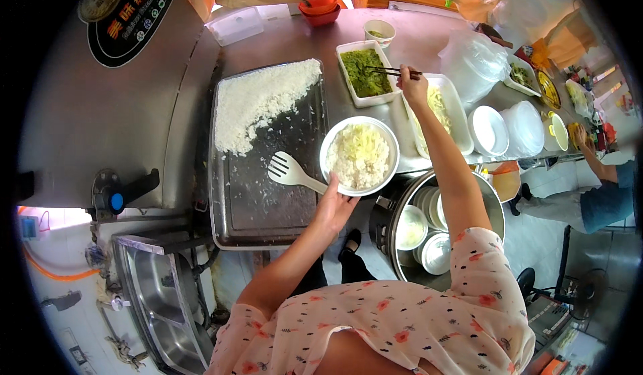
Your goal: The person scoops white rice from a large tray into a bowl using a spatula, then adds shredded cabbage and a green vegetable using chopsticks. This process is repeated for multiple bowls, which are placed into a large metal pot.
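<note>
My left hand grips a white bowl from below and holds it up over the front right of the tray. Rice fills the bowl, with pale yellow shreds heaped on top. In my right hand is a pair of dark chopsticks, their tips over the chopped green vegetables in a white rectangular tub. Under my right forearm stands a second tub of pale yellow shreds. A slotted white rice paddle lies on the dark metal tray, its handle end reaching toward my left hand.
Cooked rice covers the tray's far left part. A large steel pot with stacked bowls stands below the counter's edge. Bagged containers and stacked bowls line the right. A co-worker stands far right; a steel cabinet stands left.
</note>
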The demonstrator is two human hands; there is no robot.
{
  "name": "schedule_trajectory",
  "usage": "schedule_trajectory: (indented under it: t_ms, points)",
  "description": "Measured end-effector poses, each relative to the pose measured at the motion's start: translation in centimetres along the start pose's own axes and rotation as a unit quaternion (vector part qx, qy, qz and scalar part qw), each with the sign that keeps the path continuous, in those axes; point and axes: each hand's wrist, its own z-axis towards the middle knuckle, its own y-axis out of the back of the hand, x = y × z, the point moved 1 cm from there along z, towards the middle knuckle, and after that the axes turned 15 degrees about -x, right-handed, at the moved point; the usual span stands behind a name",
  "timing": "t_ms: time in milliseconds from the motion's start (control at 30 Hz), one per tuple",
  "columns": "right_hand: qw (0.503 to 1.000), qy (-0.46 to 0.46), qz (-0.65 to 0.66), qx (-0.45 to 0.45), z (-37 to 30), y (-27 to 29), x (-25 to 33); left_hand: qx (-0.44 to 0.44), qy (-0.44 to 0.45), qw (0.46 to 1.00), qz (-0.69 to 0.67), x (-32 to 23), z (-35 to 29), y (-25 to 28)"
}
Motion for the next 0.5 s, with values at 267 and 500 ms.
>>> schedule_trajectory:
  t_ms: [267,500]
  points:
    - [0.994,-0.050,-0.055,0.080,-0.6,-1.3,0.5,-0.007,0.000,1.000,-0.023,-1.2,0.1,2.8]
    - [0.994,-0.108,-0.026,0.009,-0.3,2.1,1.7,0.011,-0.002,0.999,-0.040,-2.0,0.0,2.9]
